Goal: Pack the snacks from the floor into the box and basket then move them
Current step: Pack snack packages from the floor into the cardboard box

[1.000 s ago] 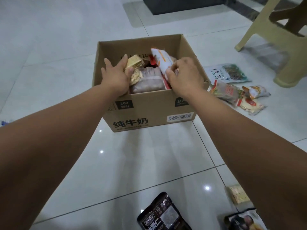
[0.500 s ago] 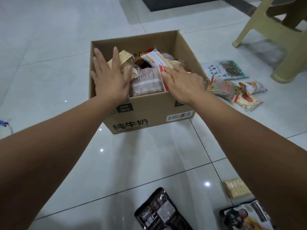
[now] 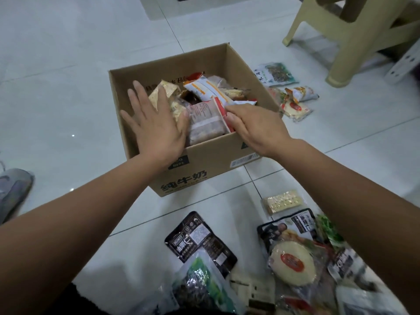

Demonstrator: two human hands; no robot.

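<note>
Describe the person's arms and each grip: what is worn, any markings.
Left grip and right grip are bare hands: no gloves, rings or markings visible. The left forearm and right forearm are bare as well, with no sleeve, watch or band in view up to the frame edge.

Your left grip (image 3: 156,130) has let go of the gold packets (image 3: 167,92) and now lies flat on them, fingers spread, inside the box (image 3: 204,160). Your right grip (image 3: 254,126) has left the orange-and-white packet (image 3: 204,87) and dropped against the red-edged packet (image 3: 204,119).
</note>
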